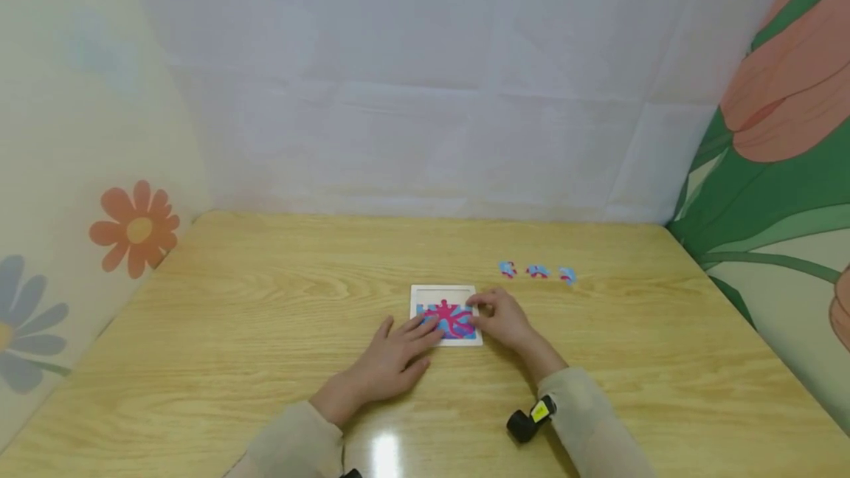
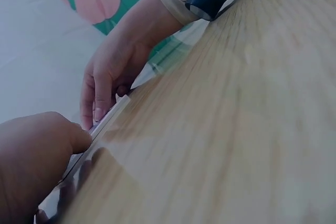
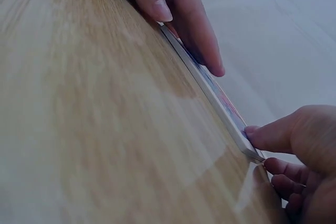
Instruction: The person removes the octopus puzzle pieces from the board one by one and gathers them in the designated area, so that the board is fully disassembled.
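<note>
A small white-framed jigsaw puzzle (image 1: 443, 316) in pink and blue lies on the table. Its lower part is filled with pieces, and the strip along its far side shows bare white. My left hand (image 1: 392, 361) rests on the puzzle's left part with fingers extended. At the right edge, my right hand (image 1: 505, 319) has bent fingers. In the right wrist view, the right hand's thumb (image 3: 275, 136) touches the top near a corner, with curled fingers beside the frame's edge. Three loose puzzle pieces (image 1: 537, 271) lie in a row beyond the right hand.
The wood-grain table (image 1: 265, 293) extends around the puzzle on all sides. A white cloth (image 1: 398, 94) hangs behind it, with flower-printed panels at left and right. A black wrist camera (image 1: 529, 420) is strapped to the right sleeve.
</note>
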`<action>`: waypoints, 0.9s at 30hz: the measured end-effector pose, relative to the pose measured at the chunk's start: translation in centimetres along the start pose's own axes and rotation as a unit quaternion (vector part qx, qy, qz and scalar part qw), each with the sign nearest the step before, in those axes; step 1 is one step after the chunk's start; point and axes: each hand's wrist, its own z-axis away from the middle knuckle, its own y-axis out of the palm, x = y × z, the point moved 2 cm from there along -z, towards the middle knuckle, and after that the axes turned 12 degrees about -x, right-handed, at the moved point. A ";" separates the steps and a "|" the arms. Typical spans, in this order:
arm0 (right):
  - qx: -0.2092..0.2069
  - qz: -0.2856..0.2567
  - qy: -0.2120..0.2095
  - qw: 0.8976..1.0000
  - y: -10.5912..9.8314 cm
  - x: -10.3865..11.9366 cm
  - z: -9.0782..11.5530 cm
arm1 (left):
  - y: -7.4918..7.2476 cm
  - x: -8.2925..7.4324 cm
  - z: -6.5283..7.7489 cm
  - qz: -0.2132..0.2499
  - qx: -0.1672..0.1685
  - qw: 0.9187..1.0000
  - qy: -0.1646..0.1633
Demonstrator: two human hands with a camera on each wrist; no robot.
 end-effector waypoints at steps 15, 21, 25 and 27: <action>-0.012 -0.002 -0.011 1.000 0.1 -0.2 -0.1 | 0.8 -1.1 -0.5 -0.063 0.052 0.996 -0.023; -0.014 -0.004 -0.005 1.000 0.1 -0.1 0.0 | 1.0 -1.7 -0.7 -0.076 0.047 0.995 -0.043; -0.017 -0.002 -0.001 1.000 0.2 -0.1 0.0 | 1.1 -1.8 -0.8 -0.076 0.042 0.995 -0.049; -0.018 -0.002 0.003 1.000 0.2 -0.1 -0.1 | 1.1 -1.8 -0.8 -0.074 0.044 0.995 -0.051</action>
